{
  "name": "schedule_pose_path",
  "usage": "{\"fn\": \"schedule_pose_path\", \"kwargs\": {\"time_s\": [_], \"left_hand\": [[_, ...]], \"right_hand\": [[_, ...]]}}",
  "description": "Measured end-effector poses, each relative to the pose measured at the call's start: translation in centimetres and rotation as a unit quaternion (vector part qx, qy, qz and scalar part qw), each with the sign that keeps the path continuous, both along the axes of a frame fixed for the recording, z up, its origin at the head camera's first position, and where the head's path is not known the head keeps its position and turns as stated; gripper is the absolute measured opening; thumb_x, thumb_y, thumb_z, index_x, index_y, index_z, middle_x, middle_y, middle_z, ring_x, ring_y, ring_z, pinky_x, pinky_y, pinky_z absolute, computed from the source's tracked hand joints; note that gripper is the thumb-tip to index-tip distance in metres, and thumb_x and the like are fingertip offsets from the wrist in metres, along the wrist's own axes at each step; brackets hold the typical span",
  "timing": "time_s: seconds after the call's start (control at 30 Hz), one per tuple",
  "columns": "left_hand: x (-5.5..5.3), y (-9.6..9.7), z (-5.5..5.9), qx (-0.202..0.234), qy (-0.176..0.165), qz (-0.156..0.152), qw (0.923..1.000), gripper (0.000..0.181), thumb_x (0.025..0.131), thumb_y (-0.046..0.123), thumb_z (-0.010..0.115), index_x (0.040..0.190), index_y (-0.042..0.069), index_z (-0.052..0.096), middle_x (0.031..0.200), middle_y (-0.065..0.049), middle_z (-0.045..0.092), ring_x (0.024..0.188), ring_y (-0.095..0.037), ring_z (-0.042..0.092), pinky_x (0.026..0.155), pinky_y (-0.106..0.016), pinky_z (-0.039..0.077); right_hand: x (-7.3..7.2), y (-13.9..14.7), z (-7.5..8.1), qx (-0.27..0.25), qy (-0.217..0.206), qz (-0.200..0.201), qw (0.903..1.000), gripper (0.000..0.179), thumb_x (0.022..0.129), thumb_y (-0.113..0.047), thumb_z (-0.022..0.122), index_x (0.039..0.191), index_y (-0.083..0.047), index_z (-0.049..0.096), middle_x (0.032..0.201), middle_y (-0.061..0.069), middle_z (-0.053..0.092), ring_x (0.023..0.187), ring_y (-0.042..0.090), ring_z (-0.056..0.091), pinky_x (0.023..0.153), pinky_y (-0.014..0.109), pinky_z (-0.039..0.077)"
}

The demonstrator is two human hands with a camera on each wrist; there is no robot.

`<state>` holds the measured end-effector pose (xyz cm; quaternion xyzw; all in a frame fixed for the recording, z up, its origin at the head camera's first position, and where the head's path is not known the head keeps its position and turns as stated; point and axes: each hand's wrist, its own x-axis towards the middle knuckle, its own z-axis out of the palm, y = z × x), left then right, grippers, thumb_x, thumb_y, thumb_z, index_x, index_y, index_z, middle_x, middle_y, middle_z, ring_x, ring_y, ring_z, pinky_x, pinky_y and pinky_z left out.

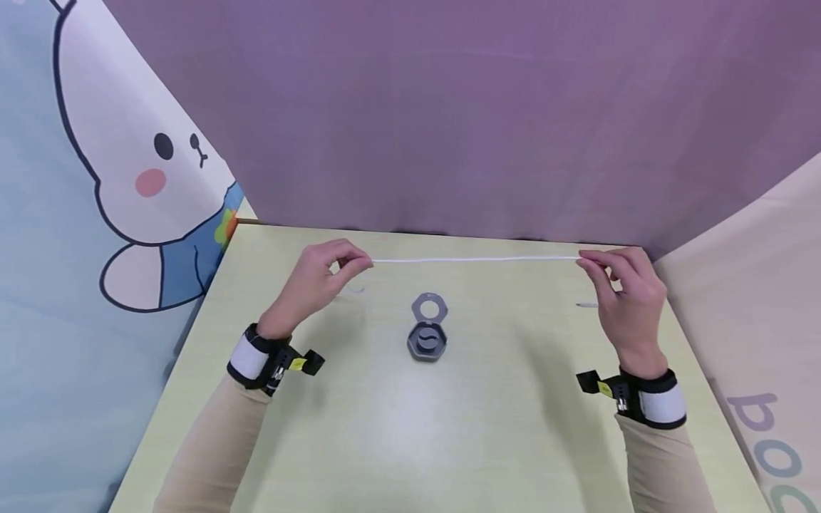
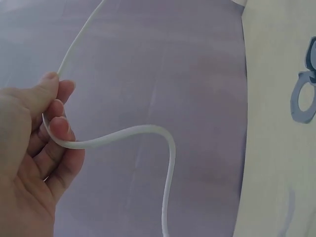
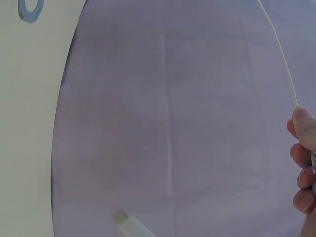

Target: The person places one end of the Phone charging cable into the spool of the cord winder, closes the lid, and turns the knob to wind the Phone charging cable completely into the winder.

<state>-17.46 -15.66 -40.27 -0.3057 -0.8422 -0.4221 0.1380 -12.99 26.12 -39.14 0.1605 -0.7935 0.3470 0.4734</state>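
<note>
A white USB cable is stretched nearly straight between both hands, above the far part of the table. My left hand pinches it between thumb and fingers. Below that pinch, a loose length of the cable curves out and hangs down in the left wrist view. My right hand pinches the other side of the span, and the cable passes on through its curled fingers. A plug with a metal tip dangles near the bottom of the right wrist view. A small grey hexagonal case sits on the table between the hands, its ring-shaped lid flipped back.
The pale wooden table ends at a purple cloth backdrop. A blue cloth with a cartoon figure hangs along the left side, and a cream cloth with printed letters along the right.
</note>
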Motion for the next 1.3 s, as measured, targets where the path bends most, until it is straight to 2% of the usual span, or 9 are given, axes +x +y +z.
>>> {"fn": "schedule_pose_path", "kwargs": {"time_s": [0.2, 0.37, 0.6, 0.73, 0.93, 1.13, 1.3], "left_hand": [[0.0, -0.9, -1.5, 0.015, -0.019, 0.015, 0.9996, 0.007, 0.095, 0.009, 0.074, 0.096, 0.003, 0.078, 0.083, -0.005, 0.072, 0.073, -0.013, 0.057, 0.063, -0.02, 0.042], [0.1, -1.6, -3.0, 0.006, -0.04, 0.031, 0.9987, 0.006, 0.096, 0.009, 0.073, 0.097, 0.005, 0.077, 0.086, -0.005, 0.073, 0.074, -0.014, 0.055, 0.063, -0.021, 0.043], [0.3, -2.6, -4.9, -0.019, -0.04, 0.049, 0.9978, 0.005, 0.097, 0.008, 0.072, 0.099, 0.004, 0.074, 0.082, -0.005, 0.067, 0.072, -0.015, 0.05, 0.062, -0.023, 0.04], [0.5, -3.3, -6.0, -0.054, -0.024, 0.077, 0.9953, 0.007, 0.097, 0.01, 0.072, 0.099, 0.003, 0.071, 0.08, -0.003, 0.062, 0.071, -0.016, 0.048, 0.061, -0.026, 0.039], [0.6, -4.2, -7.7, -0.093, -0.022, 0.109, 0.9895, 0.011, 0.097, 0.016, 0.073, 0.101, 0.006, 0.07, 0.079, -0.002, 0.059, 0.071, -0.017, 0.047, 0.062, -0.029, 0.038], [0.7, -5.0, -9.3, -0.103, -0.029, 0.124, 0.9865, 0.009, 0.097, 0.015, 0.073, 0.098, 0.006, 0.07, 0.079, -0.003, 0.059, 0.071, -0.018, 0.048, 0.063, -0.031, 0.04], [0.8, -5.3, -10.3, -0.106, -0.045, 0.135, 0.9842, 0.01, 0.098, 0.016, 0.072, 0.099, 0.006, 0.07, 0.082, -0.004, 0.062, 0.073, -0.019, 0.049, 0.064, -0.032, 0.041]], "right_hand": [[0.3, 1.2, -0.7, 0.002, -0.014, -0.011, 0.9999, 0.019, 0.075, 0.02, 0.079, 0.091, 0.011, 0.076, 0.078, 0.025, 0.063, 0.08, 0.0, 0.043, 0.074, 0.009, 0.033], [0.6, 2.5, -1.5, 0.005, -0.029, -0.021, 0.9993, 0.021, 0.075, 0.021, 0.078, 0.094, 0.012, 0.076, 0.08, 0.027, 0.063, 0.084, -0.007, 0.042, 0.074, 0.009, 0.033], [1.0, 4.0, -2.5, 0.008, -0.046, -0.045, 0.9979, 0.02, 0.076, 0.022, 0.076, 0.094, 0.013, 0.075, 0.079, 0.027, 0.062, 0.082, -0.009, 0.04, 0.072, 0.009, 0.031], [1.3, 4.6, -2.9, 0.011, -0.05, -0.057, 0.9971, 0.019, 0.076, 0.022, 0.076, 0.094, 0.014, 0.075, 0.08, 0.028, 0.062, 0.083, -0.01, 0.041, 0.072, 0.01, 0.031], [1.1, 5.6, -4.2, 0.019, -0.055, -0.068, 0.996, 0.017, 0.077, 0.02, 0.077, 0.093, 0.014, 0.075, 0.079, 0.027, 0.062, 0.084, -0.013, 0.038, 0.073, 0.01, 0.029], [0.8, 6.7, -6.0, 0.041, -0.062, -0.079, 0.9941, 0.016, 0.08, 0.012, 0.079, 0.096, 0.011, 0.076, 0.079, 0.025, 0.063, 0.082, -0.008, 0.037, 0.073, 0.011, 0.026], [0.7, 6.7, -6.9, 0.028, -0.076, -0.083, 0.9933, 0.015, 0.085, 0.008, 0.078, 0.099, 0.008, 0.077, 0.081, 0.024, 0.065, 0.081, -0.008, 0.039, 0.071, 0.011, 0.028]]}}
